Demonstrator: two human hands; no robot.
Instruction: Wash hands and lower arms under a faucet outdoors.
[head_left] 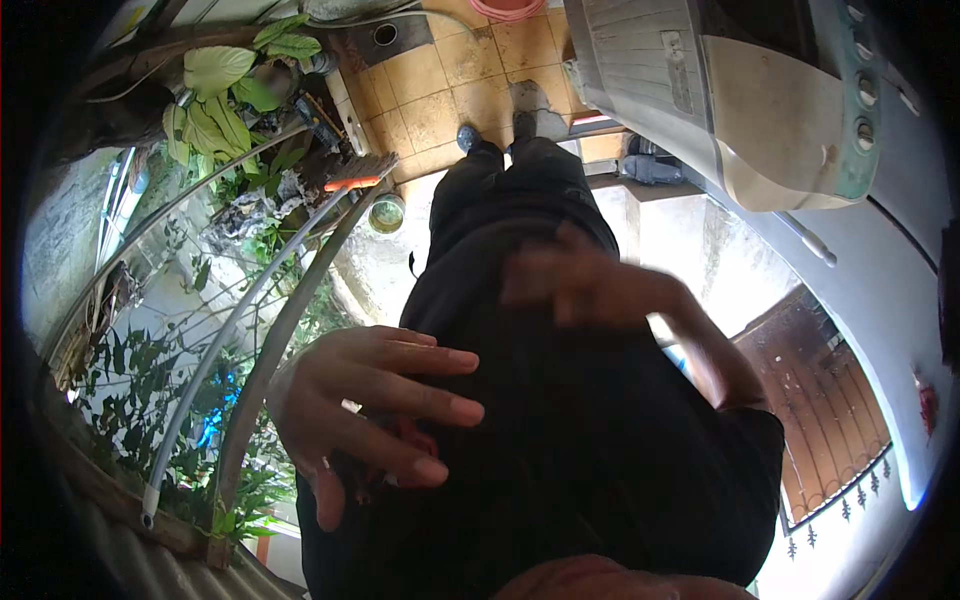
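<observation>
My left hand (375, 410) lies flat against my black clothing (560, 420) at hip height, fingers spread and pointing right, holding nothing. A small red patch shows under its fingers; I cannot tell what it is. My right hand (590, 285) is blurred with motion, fingers apart, pressed on the black fabric a little higher up, with nothing in it. My black trouser legs (500, 180) and dark shoes (495, 130) stand on tan floor tiles (440, 90).
A washing machine (760, 100) with a pale lid stands to the right. Curved metal railing bars (270, 320) run along the left with green plants (220, 100) behind them. A broom head (358, 173) and a small round tin (386, 213) lie by the railing. A brown barred gate (820, 400) shows below right.
</observation>
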